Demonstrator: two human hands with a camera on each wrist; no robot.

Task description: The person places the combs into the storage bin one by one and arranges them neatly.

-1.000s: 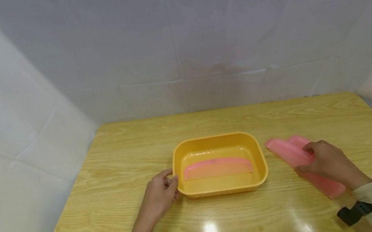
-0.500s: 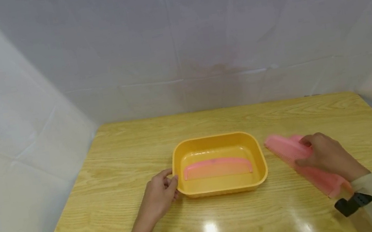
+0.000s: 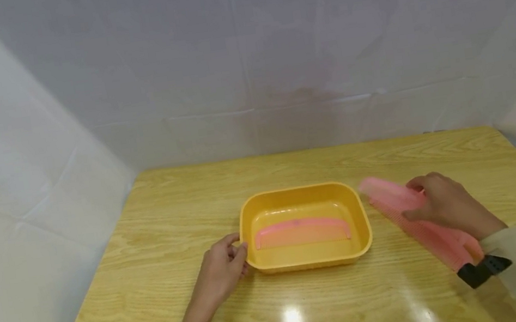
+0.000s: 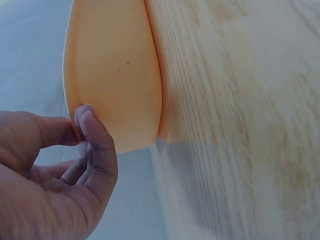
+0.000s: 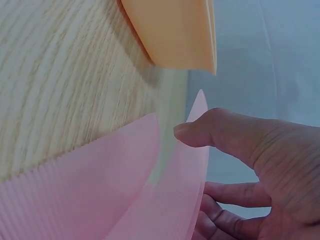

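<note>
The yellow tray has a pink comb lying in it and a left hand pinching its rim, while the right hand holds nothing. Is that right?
Not quite: the right hand holds a pink comb, as the right wrist view shows. The rest stands: the left hand pinches the yellow tray by its rim, and another comb lies inside.

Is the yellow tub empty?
No, not empty: the head view shows a pink comb inside the tub, lying within its rim.

Downward head, close wrist views share the tray (image 3: 307,256).
</note>
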